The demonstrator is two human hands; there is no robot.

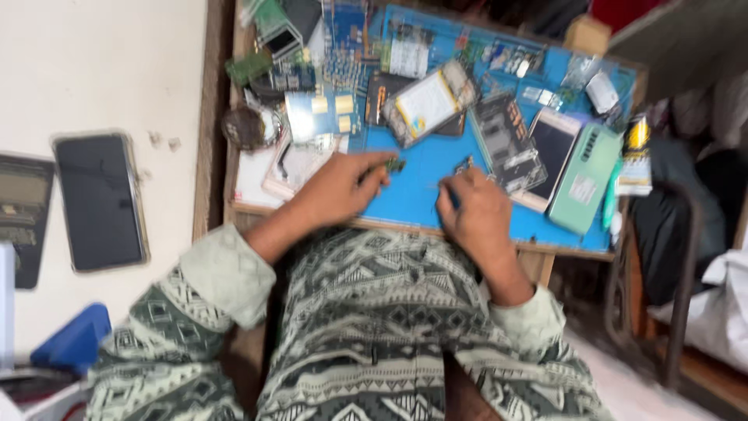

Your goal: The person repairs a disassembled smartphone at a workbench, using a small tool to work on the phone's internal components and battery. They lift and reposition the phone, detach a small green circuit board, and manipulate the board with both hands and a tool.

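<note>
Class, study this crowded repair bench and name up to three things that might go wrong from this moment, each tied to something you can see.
1. The left hand pinches a small green part at its fingertips; dropped, it may vanish among the circuit boards.
2. The green phone and the can sit near the blue mat's right edge; a nudge from the right hand might knock them off.
3. The picture is blurred, so what the right hand grips cannot be told.

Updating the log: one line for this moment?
left hand: pinching small green part | right hand: resting on blue mat | image blurred
</note>
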